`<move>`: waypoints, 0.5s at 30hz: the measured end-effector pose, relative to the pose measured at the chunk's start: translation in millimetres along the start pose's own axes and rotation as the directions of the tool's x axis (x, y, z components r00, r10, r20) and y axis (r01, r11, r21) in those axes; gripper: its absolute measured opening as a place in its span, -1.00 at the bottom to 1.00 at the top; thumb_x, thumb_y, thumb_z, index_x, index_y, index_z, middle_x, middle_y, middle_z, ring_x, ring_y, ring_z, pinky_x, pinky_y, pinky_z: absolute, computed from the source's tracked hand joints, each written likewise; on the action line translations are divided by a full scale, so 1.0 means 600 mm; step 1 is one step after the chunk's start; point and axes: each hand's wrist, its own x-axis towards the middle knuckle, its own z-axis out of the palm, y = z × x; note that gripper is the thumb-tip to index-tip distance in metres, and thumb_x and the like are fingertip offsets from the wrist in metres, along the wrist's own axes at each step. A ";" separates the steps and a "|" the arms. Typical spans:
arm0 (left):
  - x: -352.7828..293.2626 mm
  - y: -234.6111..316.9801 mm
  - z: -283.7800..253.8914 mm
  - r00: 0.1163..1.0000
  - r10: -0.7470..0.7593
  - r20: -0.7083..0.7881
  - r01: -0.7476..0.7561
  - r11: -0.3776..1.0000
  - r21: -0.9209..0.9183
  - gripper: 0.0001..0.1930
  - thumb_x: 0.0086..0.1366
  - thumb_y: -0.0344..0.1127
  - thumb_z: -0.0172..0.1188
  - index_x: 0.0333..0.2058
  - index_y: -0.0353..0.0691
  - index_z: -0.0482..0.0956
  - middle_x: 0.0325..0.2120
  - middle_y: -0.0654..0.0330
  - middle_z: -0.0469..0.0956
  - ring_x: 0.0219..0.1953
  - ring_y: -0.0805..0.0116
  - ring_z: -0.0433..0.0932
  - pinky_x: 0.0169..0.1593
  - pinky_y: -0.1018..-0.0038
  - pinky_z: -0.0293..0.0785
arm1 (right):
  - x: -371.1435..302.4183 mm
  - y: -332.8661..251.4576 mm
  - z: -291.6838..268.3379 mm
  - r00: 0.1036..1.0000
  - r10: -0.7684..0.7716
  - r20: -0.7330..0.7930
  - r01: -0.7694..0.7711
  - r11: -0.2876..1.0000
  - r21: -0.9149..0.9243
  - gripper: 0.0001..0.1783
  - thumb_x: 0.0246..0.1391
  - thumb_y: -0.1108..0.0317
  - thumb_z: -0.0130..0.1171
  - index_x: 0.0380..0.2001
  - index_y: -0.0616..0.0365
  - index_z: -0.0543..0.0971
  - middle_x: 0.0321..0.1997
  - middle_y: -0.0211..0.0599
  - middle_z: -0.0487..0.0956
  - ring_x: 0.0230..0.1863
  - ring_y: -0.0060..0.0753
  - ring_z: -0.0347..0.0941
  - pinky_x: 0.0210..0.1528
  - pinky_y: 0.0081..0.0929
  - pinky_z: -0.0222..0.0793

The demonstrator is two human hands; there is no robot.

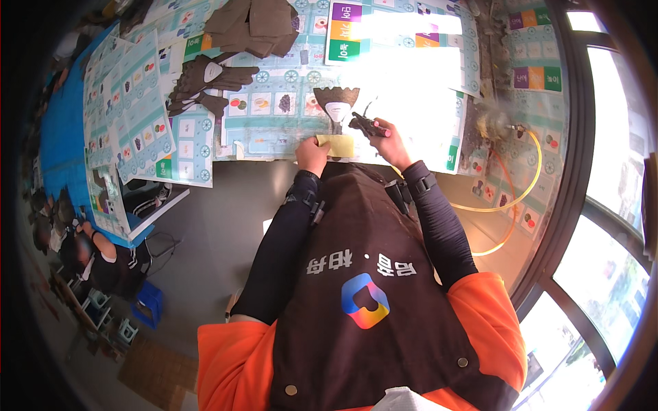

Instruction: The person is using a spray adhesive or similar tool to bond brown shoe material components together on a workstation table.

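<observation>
Nearest, left hand (312,156) pressing fingers flat on a pale yellow rectangular sheet (336,144), at the table's near edge. Just right of those fingers, right hand (391,142) closed around a small black handheld tool (368,125), tip aimed leftward above the sheet. Just beyond the fingertips, a dark brown fan-shaped cutout (335,101). Farther left, dark brown fabric gloves (205,82) on printed teal paper covering (274,130).

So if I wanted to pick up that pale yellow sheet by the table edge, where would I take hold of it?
Probably by its free right edge. The pale yellow sheet lies flat on the table, and the left hand already presses its left end. The right hand, holding a dark tool, sits just above that right side, so come in from the near table edge and pinch the thin corner.
</observation>
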 end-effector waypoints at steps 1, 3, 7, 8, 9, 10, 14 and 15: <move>0.002 -0.003 0.002 0.998 0.033 -0.058 -0.033 0.999 0.011 -0.78 0.03 -0.30 0.22 -0.48 -0.40 0.56 -0.60 0.07 0.58 -0.57 0.29 0.58 -0.47 0.46 0.44 | 0.005 0.005 0.001 0.998 -0.066 0.019 0.065 0.997 0.050 -0.84 -0.26 0.57 -0.06 -0.47 0.24 0.37 -0.61 -0.50 0.30 -0.56 -0.69 0.16 -0.53 -0.66 0.12; 0.005 -0.010 0.006 1.000 0.001 -0.007 -0.002 0.999 -0.049 -0.78 0.04 -0.31 0.21 -0.49 -0.41 0.55 -0.63 0.08 0.57 -0.59 0.30 0.58 -0.50 0.48 0.43 | 0.016 0.013 0.005 0.986 -0.033 -0.162 0.041 0.998 0.046 -0.85 -0.27 0.58 -0.07 -0.48 0.23 0.36 -0.61 -0.51 0.30 -0.55 -0.71 0.16 -0.54 -0.66 0.10; 0.007 -0.015 0.009 0.998 0.034 -0.056 -0.035 0.999 -0.014 -0.78 0.04 -0.31 0.21 -0.49 -0.42 0.55 -0.62 0.07 0.57 -0.62 0.32 0.57 -0.50 0.47 0.44 | 0.028 0.024 -0.001 0.967 -0.066 -0.246 0.103 0.985 0.139 -0.84 -0.29 0.59 -0.06 -0.50 0.20 0.36 -0.60 -0.53 0.30 -0.55 -0.70 0.14 -0.53 -0.65 0.09; 0.007 -0.014 0.008 0.999 0.019 -0.047 -0.020 0.999 -0.027 -0.78 0.04 -0.31 0.22 -0.49 -0.42 0.55 -0.63 0.07 0.57 -0.64 0.33 0.57 -0.50 0.47 0.44 | 0.028 0.026 -0.004 0.967 -0.132 -0.218 0.171 0.970 0.171 -0.84 -0.29 0.59 -0.06 -0.50 0.20 0.36 -0.60 -0.53 0.30 -0.55 -0.70 0.14 -0.53 -0.65 0.09; 0.007 -0.013 0.008 1.000 -0.012 0.017 0.013 0.998 -0.061 -0.77 0.03 -0.31 0.22 -0.49 -0.42 0.55 -0.63 0.07 0.56 -0.65 0.34 0.56 -0.51 0.47 0.44 | 0.029 0.029 -0.008 0.987 -0.101 -0.122 0.115 0.987 0.116 -0.81 -0.27 0.58 -0.06 -0.45 0.22 0.36 -0.60 -0.46 0.29 -0.54 -0.62 0.16 -0.50 -0.59 0.13; 0.007 -0.012 0.008 0.999 0.005 -0.039 -0.006 0.999 -0.042 -0.77 0.03 -0.31 0.22 -0.49 -0.42 0.55 -0.63 0.07 0.56 -0.65 0.34 0.56 -0.51 0.47 0.44 | 0.030 0.031 -0.011 0.999 0.003 -0.050 -0.003 1.000 -0.001 -0.78 -0.26 0.58 -0.06 -0.40 0.24 0.36 -0.60 -0.40 0.29 -0.52 -0.55 0.18 -0.48 -0.53 0.17; 0.005 -0.007 0.005 0.999 -0.028 -0.044 0.023 0.993 -0.113 -0.77 0.01 -0.29 0.23 -0.53 -0.40 0.54 -0.64 0.04 0.55 -0.63 0.28 0.57 -0.49 0.44 0.45 | 0.044 0.038 -0.004 0.959 -0.050 -0.278 0.100 0.980 0.171 -0.73 -0.26 0.59 -0.06 -0.35 0.28 0.35 -0.49 -0.36 0.34 -0.42 -0.54 0.22 -0.37 -0.54 0.19; 0.004 -0.006 0.004 0.996 -0.082 0.037 0.087 0.980 -0.178 -0.77 -0.02 -0.28 0.23 -0.54 -0.39 0.53 -0.65 0.01 0.54 -0.60 0.21 0.57 -0.46 0.40 0.46 | 0.044 0.040 -0.005 0.948 -0.067 -0.311 0.119 0.981 0.152 -0.69 -0.25 0.60 -0.06 -0.30 0.28 0.36 -0.44 -0.35 0.36 -0.37 -0.54 0.23 -0.32 -0.55 0.20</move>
